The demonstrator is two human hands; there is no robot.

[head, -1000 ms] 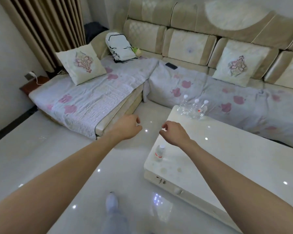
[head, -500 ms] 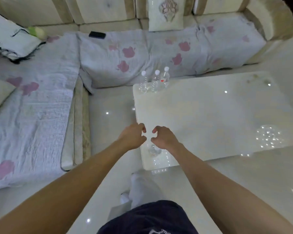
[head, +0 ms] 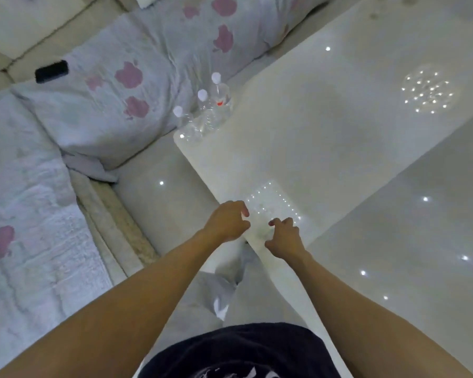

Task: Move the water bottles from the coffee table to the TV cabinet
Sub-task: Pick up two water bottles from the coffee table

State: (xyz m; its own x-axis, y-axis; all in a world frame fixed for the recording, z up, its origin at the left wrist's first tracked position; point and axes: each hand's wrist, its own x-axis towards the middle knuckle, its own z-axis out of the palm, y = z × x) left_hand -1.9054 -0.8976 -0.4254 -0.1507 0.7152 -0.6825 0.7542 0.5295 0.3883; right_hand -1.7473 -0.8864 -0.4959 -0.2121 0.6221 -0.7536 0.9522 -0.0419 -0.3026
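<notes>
— Left hand [head: 227, 222] first: we see it over the near corner of the desk [head: 325, 126], fingers curled loosely inward, nothing in it.

— And our right hand [head: 283, 237]?

— Just beside the left, over the same corner, fingers half bent and pointing toward the other hand. It grips nothing that we can make out. Between the two hands there is a faint, clear shape with bright glints on the white top; we cannot tell whether it is a bottle or only reflected light.

— Where do we place the water bottles [head: 205, 110]?

— Three of them, clear with white caps, stand upright in a tight row at the far left corner of the desk, well apart from both hands. One carries a small red mark on its label. They sit right at the edge that faces the sofa [head: 107, 105].

— Anything else around us?

— The sofa wears a pale cover with pink blotches, and a dark phone [head: 51, 71] lies on it near the back cushions. Glossy white floor [head: 153, 197] runs between sofa and desk, speckled with light spots.
</notes>
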